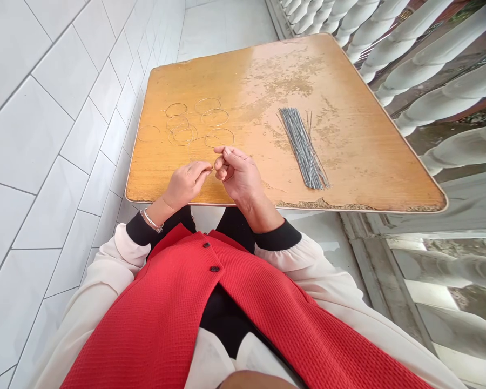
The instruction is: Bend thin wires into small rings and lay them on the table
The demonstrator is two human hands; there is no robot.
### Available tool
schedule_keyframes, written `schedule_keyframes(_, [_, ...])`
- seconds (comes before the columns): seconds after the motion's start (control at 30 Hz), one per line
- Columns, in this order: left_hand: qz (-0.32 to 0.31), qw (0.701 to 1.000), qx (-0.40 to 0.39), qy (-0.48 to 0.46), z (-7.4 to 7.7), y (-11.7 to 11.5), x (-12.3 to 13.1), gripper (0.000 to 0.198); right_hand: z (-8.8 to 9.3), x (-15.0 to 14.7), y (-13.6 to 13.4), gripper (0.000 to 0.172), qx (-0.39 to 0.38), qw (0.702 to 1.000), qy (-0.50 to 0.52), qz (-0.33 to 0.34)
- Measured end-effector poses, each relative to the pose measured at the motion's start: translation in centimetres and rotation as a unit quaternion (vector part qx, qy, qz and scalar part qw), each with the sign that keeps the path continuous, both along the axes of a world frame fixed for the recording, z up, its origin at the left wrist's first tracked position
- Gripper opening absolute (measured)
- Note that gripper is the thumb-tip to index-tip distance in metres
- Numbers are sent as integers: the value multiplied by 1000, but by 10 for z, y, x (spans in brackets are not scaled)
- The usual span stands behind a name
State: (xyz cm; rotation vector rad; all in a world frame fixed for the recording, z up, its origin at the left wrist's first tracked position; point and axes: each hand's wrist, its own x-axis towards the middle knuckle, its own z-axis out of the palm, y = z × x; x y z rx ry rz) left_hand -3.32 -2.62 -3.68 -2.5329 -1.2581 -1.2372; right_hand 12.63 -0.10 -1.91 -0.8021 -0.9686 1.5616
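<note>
My left hand (pixel 188 182) is closed in a pinch above the table's near edge. A short bit of thin wire (pixel 211 170) shows at its fingertips, pointing at my right hand. My right hand (pixel 242 174) is close beside it, thumb pressed to the index finger and the other fingers curled; it seems to grip the same wire, most of which is hidden. Just beyond the hands, several thin wire rings (pixel 215 109) lie loosely on the wooden table (pixel 263 70), some overlapping. To the right rests a bundle of straight grey wires (pixel 302 148).
A few wires stick out loose beside the bundle. The tabletop is worn and peeling, its front edge (pixel 324 204) chipped. White wall tiles (pixel 56 140) run along the left, and a white balustrade (pixel 425 75) stands along the right.
</note>
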Motion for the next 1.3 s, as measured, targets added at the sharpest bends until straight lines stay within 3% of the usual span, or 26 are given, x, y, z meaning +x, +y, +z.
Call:
schedule_keyframes(0.23, [3, 994, -88, -58, -7, -4, 5, 17, -5, -2, -3, 23, 18, 1000, -11, -4])
schedule_keyframes(0.37, [-22, 994, -74, -80, -7, -8, 3, 24, -6, -1, -3, 25, 14, 1000, 7, -11])
schedule_keyframes(0.53, [107, 986, -33, -124, 19, 6, -24, 36, -7, 3, -2, 25, 21, 999, 25, -11])
schedule_keyframes(0.67, [87, 995, -49, 9, 34, 32, -36, 45, -5, 2, -8, 28, 46, 999, 13, 2])
schedule_keyframes(0.8, [91, 990, -80, 72, 42, 42, -27, 45, -2, -1, -14, 28, 45, 999, -28, 3])
schedule_keyframes(1.0, [142, 976, -159, 34, 63, 28, -5, 32, -8, -2, -14, 34, 49, 998, -25, 16])
schedule_keyframes(1.07, [135, 972, -194, -9, 66, 25, -2, 30, -11, -2, -13, 33, 47, 999, -8, 17])
schedule_keyframes(1.17, [95, 948, -256, -165, 64, 23, -3, 17, -14, -1, -11, 30, 34, 999, 26, 2])
schedule_keyframes(1.3, [41, 849, -388, -356, 59, 12, -4, 18, -13, 1, -7, 24, 15, 999, 26, -12])
